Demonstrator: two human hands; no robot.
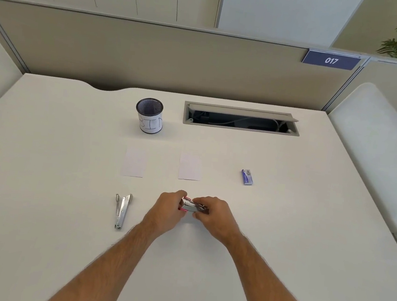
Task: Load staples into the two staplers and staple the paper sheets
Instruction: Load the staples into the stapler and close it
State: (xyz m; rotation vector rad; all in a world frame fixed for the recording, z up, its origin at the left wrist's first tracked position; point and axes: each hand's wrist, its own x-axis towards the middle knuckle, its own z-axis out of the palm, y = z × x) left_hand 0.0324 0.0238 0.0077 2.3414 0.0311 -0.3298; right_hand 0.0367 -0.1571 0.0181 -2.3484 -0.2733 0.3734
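Holding: both hands meet low in the middle of the pale surface (pixel 42 183), working a small stapler (pixel 192 207) with pink trim between them.
Left hand: the left hand (pixel 166 212) grips the stapler's left end, fingers curled round it.
Right hand: the right hand (pixel 215 217) pinches the right end; what its fingers do underneath is hidden.
Second stapler: a silver stapler (pixel 122 209) lies hinged open on the surface, well to the left of the hands, untouched.
Paper: two small white sheets (pixel 134 161) and (pixel 190 166) lie side by side beyond the hands.
Staples: a small blue staple box (pixel 247 177) sits to the right of the sheets, apart from both hands.
Risk: a staple strip is tiny and brittle; it could snap or drop if pushed in crooked. The sprung parts could snap shut on a fingertip.
Containers: a mesh cup labelled BIN (pixel 150 116) stands behind the sheets; its inside looks dark, contents unclear. An open cable hatch (pixel 241 118) in the surface shows wires.
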